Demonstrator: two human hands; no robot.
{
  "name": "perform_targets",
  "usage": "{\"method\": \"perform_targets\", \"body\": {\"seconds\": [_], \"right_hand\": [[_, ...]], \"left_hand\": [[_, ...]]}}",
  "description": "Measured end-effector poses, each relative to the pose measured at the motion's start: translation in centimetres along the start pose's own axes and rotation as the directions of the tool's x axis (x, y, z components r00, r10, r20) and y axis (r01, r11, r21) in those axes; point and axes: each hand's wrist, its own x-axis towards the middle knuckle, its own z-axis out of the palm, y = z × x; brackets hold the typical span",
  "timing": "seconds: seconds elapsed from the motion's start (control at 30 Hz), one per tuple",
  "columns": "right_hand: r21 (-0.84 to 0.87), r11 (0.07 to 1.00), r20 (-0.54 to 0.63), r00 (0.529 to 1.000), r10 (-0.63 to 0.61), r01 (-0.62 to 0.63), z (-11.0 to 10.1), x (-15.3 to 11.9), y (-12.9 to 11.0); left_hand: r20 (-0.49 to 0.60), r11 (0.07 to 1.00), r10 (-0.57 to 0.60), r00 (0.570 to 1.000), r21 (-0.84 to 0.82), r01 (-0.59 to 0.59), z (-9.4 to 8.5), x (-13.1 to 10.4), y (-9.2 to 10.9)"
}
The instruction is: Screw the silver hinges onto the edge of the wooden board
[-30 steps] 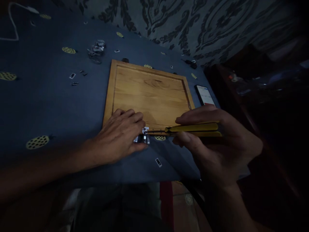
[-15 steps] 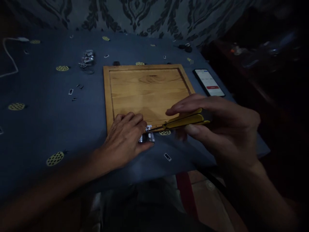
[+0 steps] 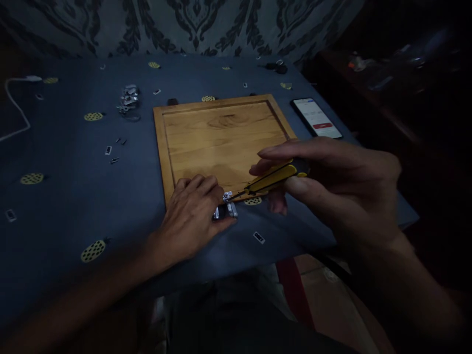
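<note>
A wooden cabinet door panel [image 3: 224,142] with a raised frame lies on the blue cloth. At its near edge sits a metal cabinet hinge [image 3: 231,209]. My left hand [image 3: 193,214] is closed over the hinge's left side, fingers on the panel's frame and thumb below the edge; part of the hinge is hidden beneath it. In my right hand [image 3: 332,182] is a screwdriver [image 3: 275,178] with a yellow and black handle, gripped between thumb and fingers. Its shaft slants down to the left, and the tip meets the hinge plate.
Several more hinges [image 3: 129,101] are piled at the back left, with a few screws [image 3: 115,160] in front of them. A phone [image 3: 317,119] with a lit screen lies right of the panel. A white cable [image 3: 16,105] runs along the far left; a dark object [image 3: 276,67] lies behind.
The view has shifted slightly. My right fingers have moved on the screwdriver handle, which now tilts a little more steeply, tip still at the hinge. My left hand holds its place.
</note>
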Motion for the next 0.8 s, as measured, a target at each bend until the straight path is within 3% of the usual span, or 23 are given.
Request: {"method": "perform_targets", "body": {"seconds": [0.07,0.17,0.4,0.6,0.7,0.8], "right_hand": [[-0.048,0.998,-0.061,0.997,-0.046,0.043,0.14,0.23,0.05],[-0.088,0.996,-0.111,0.994,-0.014,0.004,0.46,0.41,-0.12],[-0.033,0.998,-0.034,0.998,0.059,-0.060,0.22,-0.01,-0.50],[-0.164,0.979,-0.072,0.989,-0.131,0.118,0.33,0.09,0.08],[-0.224,0.970,-0.114,0.986,-0.123,0.095,0.65,-0.07,0.10],[-0.246,0.967,-0.077,0.992,-0.095,0.073,0.67,-0.28,-0.31]], "left_hand": [[-0.009,1.000,0.002,1.000,-0.012,-0.002,0.04,-0.07,-0.05],[0.005,1.000,-0.007,1.000,-0.015,0.007,0.04,-0.09,-0.06],[0.015,1.000,-0.015,1.000,0.010,0.015,-0.08,0.15,0.05],[-0.001,1.000,-0.001,1.000,0.011,0.001,0.08,-0.01,-0.04],[0.000,1.000,0.002,1.000,0.011,-0.002,0.09,-0.08,-0.06],[0.011,1.000,-0.005,1.000,0.004,0.005,0.07,-0.07,-0.04]]}}
